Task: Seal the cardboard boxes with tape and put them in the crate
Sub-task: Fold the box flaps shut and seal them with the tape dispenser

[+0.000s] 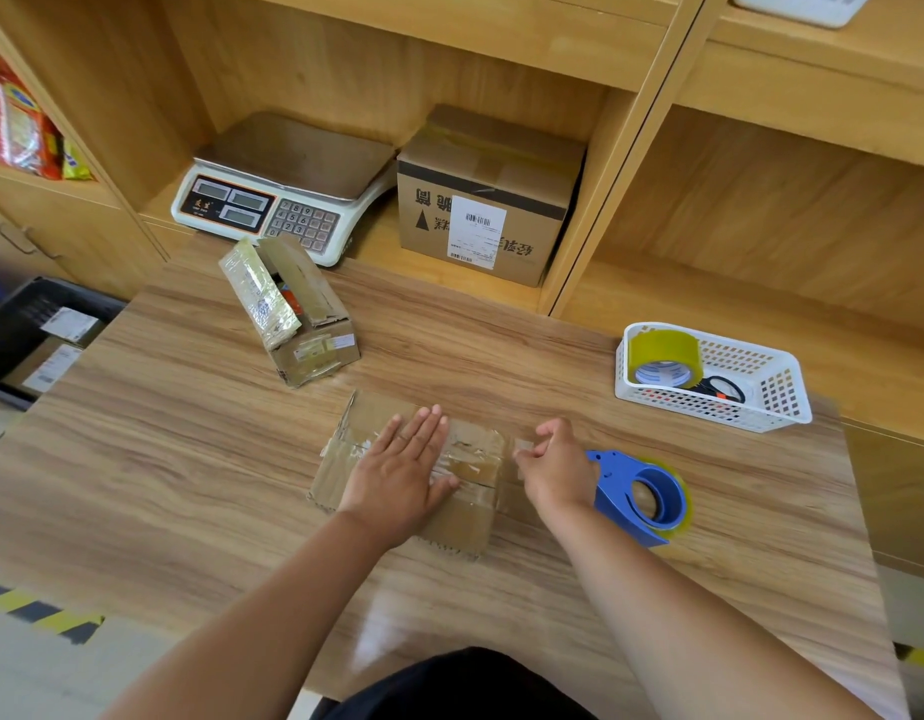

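A flat cardboard box (470, 517) lies on the wooden table in front of me, with clear tape across its top. My left hand (405, 472) presses flat on it, fingers straight. My right hand (553, 467) is just off the box's right edge, fingers curled, pinching the clear tape end there. A blue tape dispenser (644, 493) stands on the table right behind that hand. A second small box (314, 340) with its flaps up stands further back to the left. The black crate (12, 314) sits low beyond the table's left edge, with labelled boxes in it.
A white basket (771, 402) at the right holds a yellowish tape roll (665, 358) and scissors. On the shelf behind are a weighing scale (278, 194) and a large labelled cardboard box (488, 200). Snack packs (12, 122) fill a shelf at far left.
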